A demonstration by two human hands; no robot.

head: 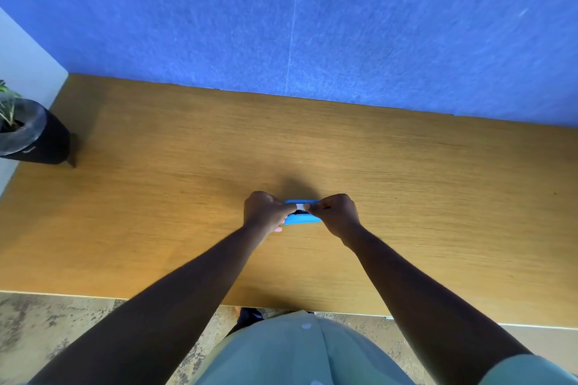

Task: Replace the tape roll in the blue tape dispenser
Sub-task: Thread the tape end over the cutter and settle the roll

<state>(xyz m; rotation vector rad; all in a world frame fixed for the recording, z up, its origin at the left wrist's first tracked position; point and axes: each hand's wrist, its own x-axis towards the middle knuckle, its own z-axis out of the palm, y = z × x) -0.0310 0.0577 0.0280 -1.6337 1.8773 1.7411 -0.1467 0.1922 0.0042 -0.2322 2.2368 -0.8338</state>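
Note:
The blue tape dispenser (pixel 302 219) lies on the wooden table (pixel 187 181) near its middle, between my two hands. My left hand (pixel 265 211) wraps around the dispenser's left end, fingers curled over it. My right hand (pixel 336 214) sits at the right end. The fingertips of both hands pinch a small white piece, the tape roll (pixel 300 206), over the dispenser's dark middle opening. Most of the roll is hidden by my fingers.
A dark pot with a green plant (pixel 29 134) stands at the table's far left edge. A blue felt wall (pixel 312 25) rises behind the table. The table's near edge runs just in front of my body.

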